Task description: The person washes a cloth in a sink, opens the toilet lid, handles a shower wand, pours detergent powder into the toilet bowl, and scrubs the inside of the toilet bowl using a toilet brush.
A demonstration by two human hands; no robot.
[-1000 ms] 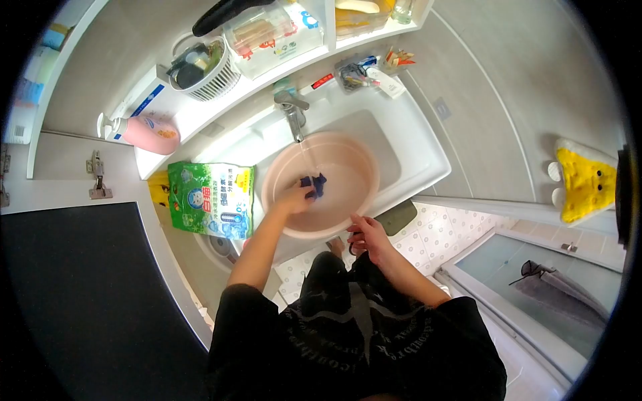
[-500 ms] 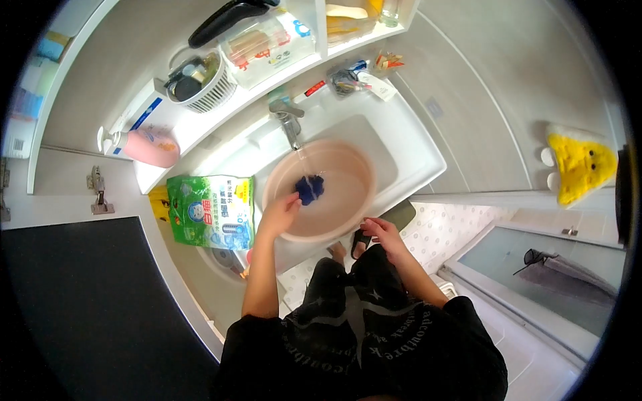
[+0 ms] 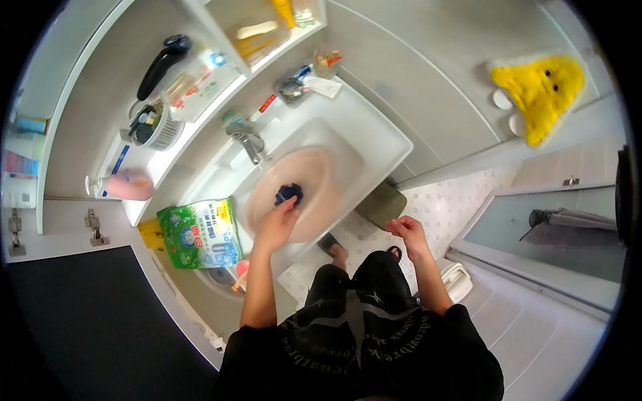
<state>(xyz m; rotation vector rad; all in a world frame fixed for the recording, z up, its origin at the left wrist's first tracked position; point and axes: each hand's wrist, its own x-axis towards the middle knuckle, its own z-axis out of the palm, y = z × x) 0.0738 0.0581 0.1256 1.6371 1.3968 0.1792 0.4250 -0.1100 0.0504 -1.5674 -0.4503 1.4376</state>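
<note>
A dark blue cloth (image 3: pixel 289 194) lies in the pink basin (image 3: pixel 251 212), which stands in the white sink (image 3: pixel 381 137). My left hand (image 3: pixel 275 226) is at the near edge of the cloth, its fingertips pinched together on it. Out to the right of the basin, above the floor, my right hand (image 3: pixel 409 235) has loosely bent fingers held apart and nothing in them. The metal tap (image 3: pixel 249 144) reaches over the far edge of the basin; no stream of water can be made out.
A green and white detergent bag (image 3: pixel 200 234) lies left of the basin. Behind it, a shelf (image 3: pixel 217 100) holds a pink pump bottle (image 3: pixel 130 185) and a white basket (image 3: pixel 164 130). A grey-green bin (image 3: pixel 381 204) stands on the floor at right. A yellow plush (image 3: pixel 542 87) hangs on the wall.
The view has turned and shifted, so sink and basin appear farther left. My right hand is now farther from the basin. The water stream seen earlier under the tap no longer shows.
</note>
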